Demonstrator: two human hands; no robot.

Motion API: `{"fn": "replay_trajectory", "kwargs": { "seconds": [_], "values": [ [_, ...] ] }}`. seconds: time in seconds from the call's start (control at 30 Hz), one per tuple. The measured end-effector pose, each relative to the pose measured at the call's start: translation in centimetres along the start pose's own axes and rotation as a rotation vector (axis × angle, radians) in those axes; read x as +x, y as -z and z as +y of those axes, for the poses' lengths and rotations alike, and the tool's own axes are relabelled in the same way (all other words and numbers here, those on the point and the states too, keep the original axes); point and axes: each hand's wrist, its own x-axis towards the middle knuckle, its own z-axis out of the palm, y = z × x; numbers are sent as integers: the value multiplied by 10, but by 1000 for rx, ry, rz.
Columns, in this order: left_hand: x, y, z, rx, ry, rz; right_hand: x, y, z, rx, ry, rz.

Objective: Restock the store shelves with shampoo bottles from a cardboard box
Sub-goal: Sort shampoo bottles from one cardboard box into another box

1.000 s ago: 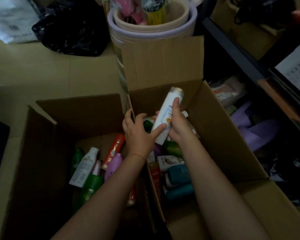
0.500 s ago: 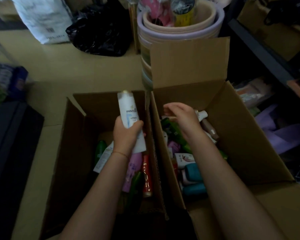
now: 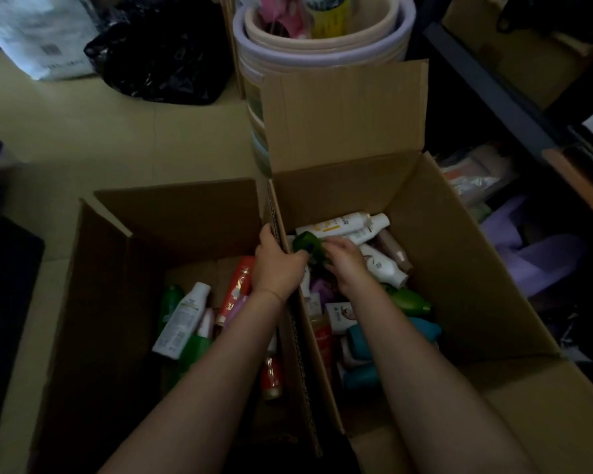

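Head view: we are gripping a green bottle [image 3: 307, 246] with left hand [image 3: 278, 265] and seemingly right hand [image 3: 344, 256]; both boxes [image 3: 459, 268] are sitting full, shelving barely begun.

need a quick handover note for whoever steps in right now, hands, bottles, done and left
Left hand: over the wall between the boxes, fingers at the dark green bottle; grip unclear.
Right hand: on the same green bottle, in the right box.
Left box: holds a white bottle and a red tube, among others.
Done: no bottle shelved in view.
Left: lift the green bottle out, then shelve the rest.
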Motion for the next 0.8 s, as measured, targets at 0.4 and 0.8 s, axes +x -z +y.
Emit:
{"fn": "replay_trajectory", "kwargs": {
  "seconds": [0.4, 0.8],
  "values": [
    [7, 4, -24, -134, -39, 69, 65, 6, 59, -819, 92, -56],
    [3, 1, -24, -118, -27, 69, 61, -18, 32, -436, -120, -307]
  ]
}}
